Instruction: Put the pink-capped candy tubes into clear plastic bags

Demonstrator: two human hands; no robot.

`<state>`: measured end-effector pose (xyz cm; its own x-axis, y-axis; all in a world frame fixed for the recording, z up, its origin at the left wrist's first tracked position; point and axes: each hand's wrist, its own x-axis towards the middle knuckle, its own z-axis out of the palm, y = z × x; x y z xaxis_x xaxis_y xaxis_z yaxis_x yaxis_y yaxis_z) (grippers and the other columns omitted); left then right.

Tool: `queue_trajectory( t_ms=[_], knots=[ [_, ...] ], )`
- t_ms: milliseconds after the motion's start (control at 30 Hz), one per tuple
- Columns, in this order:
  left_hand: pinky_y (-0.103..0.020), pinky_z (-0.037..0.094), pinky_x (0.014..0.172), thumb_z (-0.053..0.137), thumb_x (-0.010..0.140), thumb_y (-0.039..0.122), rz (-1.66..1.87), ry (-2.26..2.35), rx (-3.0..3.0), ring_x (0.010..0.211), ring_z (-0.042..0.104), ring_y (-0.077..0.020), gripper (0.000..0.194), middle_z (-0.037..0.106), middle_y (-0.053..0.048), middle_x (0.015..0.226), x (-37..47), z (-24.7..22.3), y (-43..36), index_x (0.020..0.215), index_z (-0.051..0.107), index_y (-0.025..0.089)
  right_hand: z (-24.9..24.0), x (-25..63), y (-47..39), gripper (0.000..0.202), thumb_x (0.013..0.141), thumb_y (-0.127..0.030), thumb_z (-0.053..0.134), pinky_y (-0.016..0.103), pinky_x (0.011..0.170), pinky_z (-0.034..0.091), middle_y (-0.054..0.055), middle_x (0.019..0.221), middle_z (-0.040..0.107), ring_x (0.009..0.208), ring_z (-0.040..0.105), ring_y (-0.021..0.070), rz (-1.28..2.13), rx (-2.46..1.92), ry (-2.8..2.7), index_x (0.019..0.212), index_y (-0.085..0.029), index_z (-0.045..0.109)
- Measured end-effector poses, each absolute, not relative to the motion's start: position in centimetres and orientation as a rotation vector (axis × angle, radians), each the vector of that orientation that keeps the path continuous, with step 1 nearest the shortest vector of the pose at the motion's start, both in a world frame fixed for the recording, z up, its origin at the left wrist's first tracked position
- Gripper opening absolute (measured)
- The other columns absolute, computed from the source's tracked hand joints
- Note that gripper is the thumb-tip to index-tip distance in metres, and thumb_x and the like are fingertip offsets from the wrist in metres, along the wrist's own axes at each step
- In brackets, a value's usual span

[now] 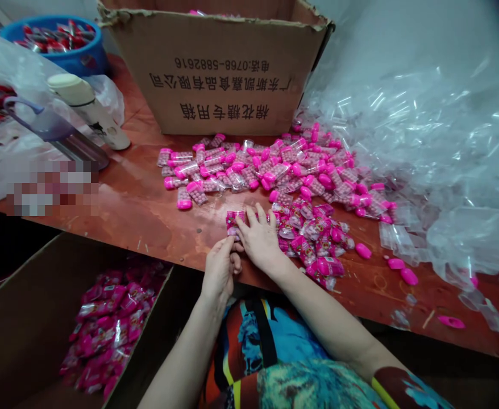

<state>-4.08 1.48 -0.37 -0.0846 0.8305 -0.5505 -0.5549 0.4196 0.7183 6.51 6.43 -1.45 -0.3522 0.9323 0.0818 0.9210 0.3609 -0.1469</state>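
A small pink printed candy packet [234, 218] lies at the front of the red table. My left hand [221, 266] pinches its near end between thumb and bent fingers. My right hand [261, 237] rests beside it, fingers stretched out and apart, the thumb reaching the packet's right side. Against the right fingers sits a heap of similar pink wrapped packets [304, 236]. Behind both hands spreads a pile of clear candy tubes [232, 167] with bright pink caps, filled with small pale pink balls.
A large cardboard box [219, 74] stands at the back. Clear plastic sleeves [403, 136] are heaped at right, near loose pink caps [408, 276]. Two bottles [90, 113] and a blue basin [91, 57] are at left. Below the table edge, an open carton [28, 318] holds pink packets.
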Motion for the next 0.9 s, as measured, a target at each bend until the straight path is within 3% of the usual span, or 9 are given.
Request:
queue_trajectory(
  t_ms=[167,300,400,500,633,767,900],
  knots=[
    [-0.022,0.026,0.038,0.079,0.075,0.049,1.218,1.18,0.303,0.039,0.042,-0.0043,0.04,0.058,0.004,0.066,-4.2,-0.1,1.3,0.077,0.055,0.017,-1.7,7.4,5.2,0.03,0.1,-0.025,0.047,0.058,0.113,0.02,0.015,0.142,0.057,0.138,0.039,0.0352,0.013,-1.553,-2.416,0.119,-0.019,0.07],
    [-0.021,0.02,0.039,0.078,0.076,0.051,1.209,1.231,0.406,0.039,0.032,-0.0036,0.039,0.046,0.007,0.053,-4.3,0.5,1.0,0.078,0.059,0.017,-1.0,8.6,4.1,0.029,0.101,-0.025,0.049,0.056,0.116,0.016,0.011,0.14,0.061,0.137,0.042,0.0296,0.048,-1.39,-2.338,0.121,-0.025,0.07],
    [-0.019,0.019,0.041,0.081,0.075,0.046,1.187,1.218,0.496,0.044,0.031,-0.0044,0.035,0.039,0.007,0.049,-4.1,1.1,1.0,0.074,0.062,0.016,-0.4,9.6,3.4,0.03,0.099,-0.026,0.053,0.051,0.113,0.029,0.011,0.133,0.064,0.128,0.051,0.0271,0.323,-1.311,-2.174,0.126,-0.027,0.066],
    [-0.019,0.02,0.042,0.081,0.075,0.044,1.177,1.202,0.553,0.047,0.032,-0.0052,0.036,0.043,0.005,0.052,-3.4,1.5,1.1,0.066,0.061,0.016,-0.4,10.1,3.1,0.034,0.097,-0.028,0.054,0.04,0.094,0.049,0.009,0.116,0.068,0.106,0.063,0.0223,0.779,-1.27,-1.739,0.131,-0.025,0.06],
    [-0.02,0.018,0.041,0.078,0.075,0.05,1.094,1.209,0.598,0.043,0.031,-0.0061,0.041,0.042,0.004,0.045,-1.9,1.4,1.6,0.06,0.058,0.017,-0.7,10.6,3.1,0.025,0.095,-0.024,0.053,0.033,0.078,0.053,0.003,0.098,0.068,0.087,0.065,0.0183,1.027,-1.21,-1.383,0.118,-0.025,0.062],
    [-0.021,0.019,0.041,0.081,0.071,0.046,1.067,1.244,0.592,0.041,0.032,-0.0056,0.046,0.043,0.004,0.043,-1.2,1.3,2.3,0.052,0.051,0.017,0.4,11.9,3.3,0.029,0.094,-0.019,0.05,0.032,0.069,0.05,0.001,0.086,0.067,0.072,0.061,0.0175,1.002,-1.232,-1.55,0.12,-0.024,0.062],
    [-0.02,0.021,0.04,0.085,0.066,0.04,1.114,1.201,0.49,0.041,0.036,-0.0057,0.043,0.047,0.003,0.043,-1.6,1.4,3.1,0.053,0.053,0.016,2.3,13.8,5.7,0.032,0.097,-0.02,0.048,0.034,0.08,0.049,0.004,0.099,0.072,0.082,0.065,0.0195,0.855,-1.208,-1.955,0.125,-0.024,0.062]
  ],
)
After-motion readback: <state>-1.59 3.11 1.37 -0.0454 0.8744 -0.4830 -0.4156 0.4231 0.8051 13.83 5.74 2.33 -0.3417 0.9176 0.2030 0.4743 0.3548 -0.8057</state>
